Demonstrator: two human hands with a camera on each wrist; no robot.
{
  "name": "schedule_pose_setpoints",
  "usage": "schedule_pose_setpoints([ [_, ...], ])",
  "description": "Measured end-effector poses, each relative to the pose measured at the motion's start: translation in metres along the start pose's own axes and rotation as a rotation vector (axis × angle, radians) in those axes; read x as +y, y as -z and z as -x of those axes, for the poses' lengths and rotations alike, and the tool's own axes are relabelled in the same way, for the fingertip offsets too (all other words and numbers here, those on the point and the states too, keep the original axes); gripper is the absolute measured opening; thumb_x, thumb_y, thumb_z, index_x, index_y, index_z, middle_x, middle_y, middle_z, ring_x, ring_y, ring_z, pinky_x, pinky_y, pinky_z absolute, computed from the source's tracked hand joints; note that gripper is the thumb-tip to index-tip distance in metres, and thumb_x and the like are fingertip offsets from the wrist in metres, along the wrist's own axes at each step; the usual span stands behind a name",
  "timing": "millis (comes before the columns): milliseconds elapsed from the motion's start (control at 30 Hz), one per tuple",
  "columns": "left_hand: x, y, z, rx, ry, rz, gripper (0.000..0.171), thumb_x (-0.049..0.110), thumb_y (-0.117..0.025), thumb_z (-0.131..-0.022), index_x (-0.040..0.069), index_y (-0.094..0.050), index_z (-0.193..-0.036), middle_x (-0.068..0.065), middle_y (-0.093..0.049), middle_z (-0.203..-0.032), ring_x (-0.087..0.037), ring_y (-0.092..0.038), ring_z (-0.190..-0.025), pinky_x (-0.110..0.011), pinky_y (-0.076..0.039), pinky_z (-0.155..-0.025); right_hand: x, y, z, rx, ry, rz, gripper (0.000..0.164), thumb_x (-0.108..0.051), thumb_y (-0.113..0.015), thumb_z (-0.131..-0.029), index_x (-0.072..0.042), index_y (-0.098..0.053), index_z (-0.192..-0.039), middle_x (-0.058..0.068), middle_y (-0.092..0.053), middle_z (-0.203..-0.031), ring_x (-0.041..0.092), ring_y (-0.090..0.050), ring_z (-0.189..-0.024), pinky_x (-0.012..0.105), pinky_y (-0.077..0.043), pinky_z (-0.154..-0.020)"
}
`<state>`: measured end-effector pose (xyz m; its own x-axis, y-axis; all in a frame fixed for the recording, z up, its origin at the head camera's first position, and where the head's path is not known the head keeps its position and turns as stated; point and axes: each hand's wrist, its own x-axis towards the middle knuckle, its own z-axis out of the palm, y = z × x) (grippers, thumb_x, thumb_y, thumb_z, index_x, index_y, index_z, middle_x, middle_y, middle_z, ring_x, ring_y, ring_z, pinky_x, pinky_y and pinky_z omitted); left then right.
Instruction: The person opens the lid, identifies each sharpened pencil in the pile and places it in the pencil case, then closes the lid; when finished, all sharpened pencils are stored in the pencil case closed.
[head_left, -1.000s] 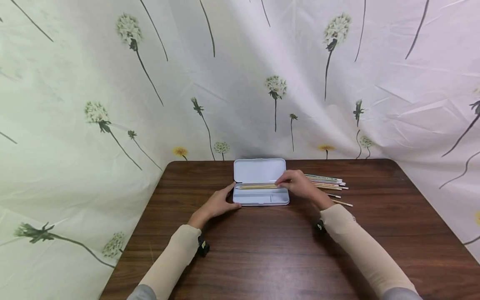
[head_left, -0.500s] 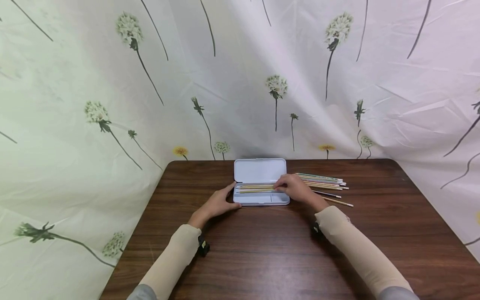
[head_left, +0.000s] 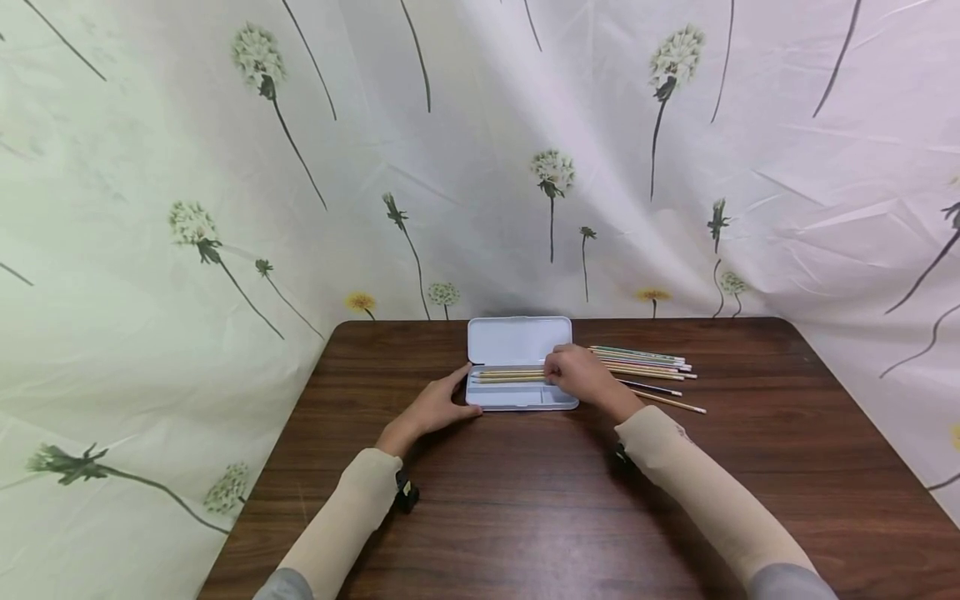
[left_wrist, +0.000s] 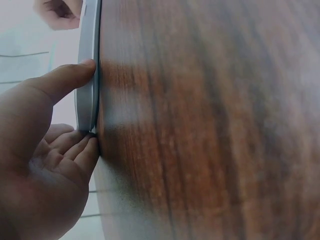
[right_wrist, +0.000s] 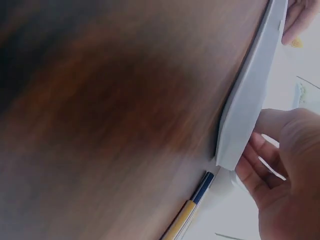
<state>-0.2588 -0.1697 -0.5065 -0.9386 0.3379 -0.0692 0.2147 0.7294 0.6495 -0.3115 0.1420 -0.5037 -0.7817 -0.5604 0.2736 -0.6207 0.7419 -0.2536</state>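
Observation:
A white pencil case [head_left: 519,342] lies with its lid raised against the back of the table. Several yellow pencils [head_left: 506,377] rest side by side in its rear compartment. My left hand [head_left: 437,406] holds the case's left end, thumb at the front edge and fingers round the side, as the left wrist view also shows. At the right end, my right hand [head_left: 581,371] reaches into the case with curled fingers over the pencils' right ends. In the right wrist view its fingertips are hidden behind the case wall [right_wrist: 245,115].
More pencils [head_left: 645,363] with white erasers lie bunched to the right of the case. A dark pencil [head_left: 660,388] and a yellow one [head_left: 678,404] lie apart in front of them. A dandelion-print cloth [head_left: 480,208] hangs right behind the brown wooden table [head_left: 510,517].
My right hand has shifted slightly left, further over the case. More pencils now show in the rear compartment, drawn closer together than half a second ago. The left hand stays put.

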Motion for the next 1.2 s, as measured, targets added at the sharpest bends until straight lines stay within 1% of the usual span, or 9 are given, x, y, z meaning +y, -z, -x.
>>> schedule_pose_setpoints([
  [267, 0.001, 0.0, 0.0, 0.005, 0.006, -0.009, 0.093, 0.035, -0.08, -0.097, 0.01, -0.028, -0.17, -0.017, -0.038, -0.171, -0.035, -0.043, -0.156, -0.053, -0.039, -0.125, -0.004, 0.002, -0.003, -0.022, -0.02, 0.006, 0.012, -0.005, -0.08, -0.094, -0.013, -0.077, -0.085, 0.0, -0.072, -0.087, 0.015, -0.067, -0.079, 0.037, -0.058, -0.075],
  [533, 0.002, -0.001, 0.0, 0.006, 0.011, -0.016, 0.093, 0.035, -0.081, -0.097, 0.01, -0.028, -0.17, -0.016, -0.038, -0.171, -0.035, -0.042, -0.156, -0.053, -0.039, -0.125, -0.005, 0.003, -0.002, -0.041, -0.032, -0.005, 0.011, -0.006, -0.08, -0.094, -0.012, -0.077, -0.086, -0.001, -0.071, -0.086, 0.014, -0.064, -0.079, 0.036, -0.057, -0.075],
  [633, 0.002, -0.001, 0.0, 0.008, 0.01, -0.014, 0.094, 0.035, -0.081, -0.097, 0.01, -0.028, -0.17, -0.016, -0.038, -0.171, -0.035, -0.041, -0.156, -0.053, -0.039, -0.125, -0.004, 0.007, -0.002, -0.031, -0.028, -0.025, 0.012, -0.006, -0.08, -0.094, -0.013, -0.078, -0.085, -0.001, -0.07, -0.085, 0.013, -0.063, -0.077, 0.035, -0.056, -0.073],
  [700, 0.003, -0.001, 0.0, 0.009, 0.01, -0.012, 0.094, 0.035, -0.081, -0.097, 0.01, -0.028, -0.17, -0.016, -0.038, -0.171, -0.035, -0.042, -0.156, -0.053, -0.039, -0.125, -0.002, 0.012, -0.002, -0.024, -0.031, -0.046, 0.01, -0.007, -0.079, -0.095, -0.013, -0.079, -0.087, -0.001, -0.071, -0.085, 0.013, -0.063, -0.077, 0.035, -0.056, -0.073],
  [800, 0.003, -0.001, 0.0, 0.007, 0.01, -0.005, 0.093, 0.035, -0.081, -0.097, 0.01, -0.028, -0.17, -0.016, -0.038, -0.171, -0.034, -0.041, -0.157, -0.053, -0.038, -0.126, 0.0, 0.022, -0.003, -0.021, -0.054, -0.091, 0.005, -0.011, -0.078, -0.098, -0.012, -0.083, -0.094, 0.0, -0.075, -0.089, 0.013, -0.064, -0.08, 0.036, -0.057, -0.075],
  [967, 0.002, -0.001, 0.0, 0.006, 0.002, 0.001, 0.093, 0.034, -0.081, -0.097, 0.009, -0.028, -0.17, -0.016, -0.037, -0.171, -0.034, -0.04, -0.157, -0.053, -0.038, -0.126, 0.01, 0.044, 0.0, -0.023, -0.086, -0.16, 0.012, -0.012, -0.077, -0.099, -0.009, -0.084, -0.108, 0.002, -0.081, -0.097, 0.013, -0.07, -0.084, 0.039, -0.059, -0.077],
  [1100, 0.002, -0.001, 0.0, 0.007, 0.002, -0.002, 0.093, 0.034, -0.08, -0.097, 0.009, -0.028, -0.17, -0.017, -0.038, -0.171, -0.035, -0.041, -0.157, -0.053, -0.039, -0.125, 0.022, 0.06, 0.007, -0.009, -0.099, -0.207, 0.014, -0.011, -0.077, -0.098, -0.007, -0.083, -0.11, 0.005, -0.082, -0.099, 0.014, -0.071, -0.083, 0.04, -0.059, -0.077],
  [1200, 0.002, -0.001, -0.001, 0.006, 0.007, -0.005, 0.093, 0.035, -0.08, -0.097, 0.01, -0.028, -0.17, -0.016, -0.038, -0.171, -0.034, -0.041, -0.157, -0.052, -0.038, -0.126, 0.031, 0.07, 0.014, -0.005, -0.127, -0.234, 0.014, -0.013, -0.076, -0.099, -0.008, -0.083, -0.11, 0.007, -0.082, -0.102, 0.015, -0.07, -0.085, 0.04, -0.058, -0.079],
])
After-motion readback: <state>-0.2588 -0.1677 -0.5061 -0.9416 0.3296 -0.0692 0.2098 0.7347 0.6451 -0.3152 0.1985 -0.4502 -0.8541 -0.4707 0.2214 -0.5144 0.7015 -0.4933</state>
